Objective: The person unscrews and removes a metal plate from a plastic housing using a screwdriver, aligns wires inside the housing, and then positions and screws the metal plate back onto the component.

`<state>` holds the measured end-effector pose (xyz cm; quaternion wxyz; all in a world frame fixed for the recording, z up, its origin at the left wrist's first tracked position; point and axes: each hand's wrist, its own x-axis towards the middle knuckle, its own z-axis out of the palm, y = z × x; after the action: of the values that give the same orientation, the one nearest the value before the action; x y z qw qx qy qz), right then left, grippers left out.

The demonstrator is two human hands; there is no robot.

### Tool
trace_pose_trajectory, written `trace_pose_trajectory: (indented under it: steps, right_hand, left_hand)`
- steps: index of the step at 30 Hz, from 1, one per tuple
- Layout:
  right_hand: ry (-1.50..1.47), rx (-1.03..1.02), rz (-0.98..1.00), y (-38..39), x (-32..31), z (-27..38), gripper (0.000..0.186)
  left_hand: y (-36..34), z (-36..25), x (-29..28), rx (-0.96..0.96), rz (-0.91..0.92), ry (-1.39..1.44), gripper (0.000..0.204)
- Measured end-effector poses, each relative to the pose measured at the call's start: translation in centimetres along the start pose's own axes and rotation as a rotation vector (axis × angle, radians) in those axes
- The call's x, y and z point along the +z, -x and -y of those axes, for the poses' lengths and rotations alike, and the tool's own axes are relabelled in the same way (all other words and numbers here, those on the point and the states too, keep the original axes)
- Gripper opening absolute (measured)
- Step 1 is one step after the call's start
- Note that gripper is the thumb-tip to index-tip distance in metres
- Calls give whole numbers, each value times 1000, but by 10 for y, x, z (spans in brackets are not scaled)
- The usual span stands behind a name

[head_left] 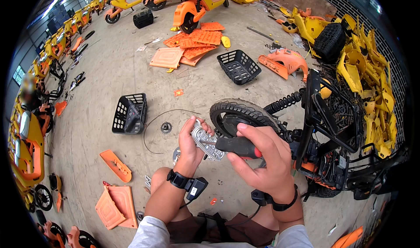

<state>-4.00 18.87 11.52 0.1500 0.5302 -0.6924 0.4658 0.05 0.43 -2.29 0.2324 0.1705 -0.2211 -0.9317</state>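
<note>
My left hand [189, 139] is closed around an oval, silvery part [211, 151] with a shiny, bumpy inside, like a lamp unit. A screwdriver [236, 147] with a black and red handle lies in my right hand [273, 163], its butt toward the palm, thumb below and fingers above. The metal shaft points left, across the face of the silvery part; whether its tip touches anything I cannot tell. Just beyond both hands stands a scooter wheel [218, 110] with a black tyre, partly hidden by my right hand.
A stripped scooter frame [323, 117] stands close on my right. Black baskets [144, 100] [258, 73], a sprocket [166, 127] and orange panels [164, 58] lie on the floor. Yellow body parts [350, 73] are heaped at the right; scooters [28, 149] line the left side.
</note>
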Motion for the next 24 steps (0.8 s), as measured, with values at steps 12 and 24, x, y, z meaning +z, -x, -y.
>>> trace_pose_trajectory:
  steps: [12, 24]
  right_hand:
    - [164, 147, 28, -3, -14, 6, 46]
    - [202, 207, 18, -2, -15, 2, 49]
  left_hand:
    - [1, 0, -2, -25, -31, -12, 27]
    - [0, 2, -1, -22, -52, 23, 26]
